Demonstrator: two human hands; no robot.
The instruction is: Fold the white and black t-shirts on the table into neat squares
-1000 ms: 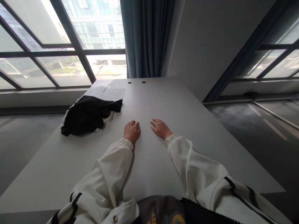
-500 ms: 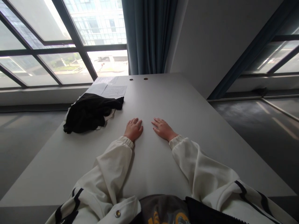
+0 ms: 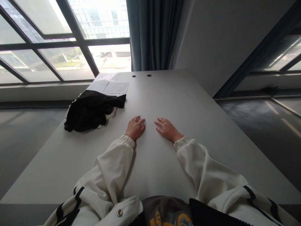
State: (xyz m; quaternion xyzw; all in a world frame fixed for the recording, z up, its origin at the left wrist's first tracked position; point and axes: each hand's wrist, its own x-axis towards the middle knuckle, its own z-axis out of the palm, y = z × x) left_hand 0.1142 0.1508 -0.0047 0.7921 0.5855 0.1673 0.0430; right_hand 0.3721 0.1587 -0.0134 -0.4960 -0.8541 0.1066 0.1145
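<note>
Because the forearms stretch forward in cream sleeves (image 3: 115, 163), their weight seems borne by the white worktop (image 3: 155, 169) beneath. Left hand (image 3: 135, 128) and right hand (image 3: 167, 128) rest palm down, apart from each other, fingers loosely spread and grasping nothing; the flat surface probably makes this an easy, steadying pose. Beyond the left hand and to its left, near the worktop's left side, lies a bunched black cloth (image 3: 87, 111), untouched, with pale material showing beneath; its uneven folds suggest limp fabric resting under its own weight. Just behind it, papers (image 3: 115, 88) lie flat, which likely keeps them from sliding. Two round holes (image 3: 134, 76) sit by the far edge, presumably for cables, before a blue curtain (image 3: 152, 37) hanging beside the window.
</note>
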